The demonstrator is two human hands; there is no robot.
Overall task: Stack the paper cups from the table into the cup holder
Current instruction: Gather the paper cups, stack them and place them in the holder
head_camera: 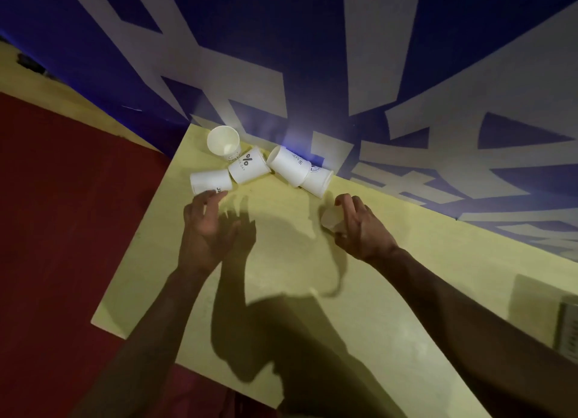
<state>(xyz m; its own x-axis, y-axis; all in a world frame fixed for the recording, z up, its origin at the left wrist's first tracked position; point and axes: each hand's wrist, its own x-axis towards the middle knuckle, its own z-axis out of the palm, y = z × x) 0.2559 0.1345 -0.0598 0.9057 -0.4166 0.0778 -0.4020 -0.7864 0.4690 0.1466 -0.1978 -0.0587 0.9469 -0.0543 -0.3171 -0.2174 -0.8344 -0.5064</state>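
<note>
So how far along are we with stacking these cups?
Barely started. No cup holder is in view. Five paper cups lie loose at the table's far edge. The right hand holds a blurred pale object, possibly a cup; the left hand reaches for the nearest cup.

White cups, yellow table, blue-white patterned wall, red floor.

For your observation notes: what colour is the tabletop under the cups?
Pale yellow tabletop, seen in the head view.

Café-like spot: branded paper cups, yellow table, blue lettered wall.
</note>
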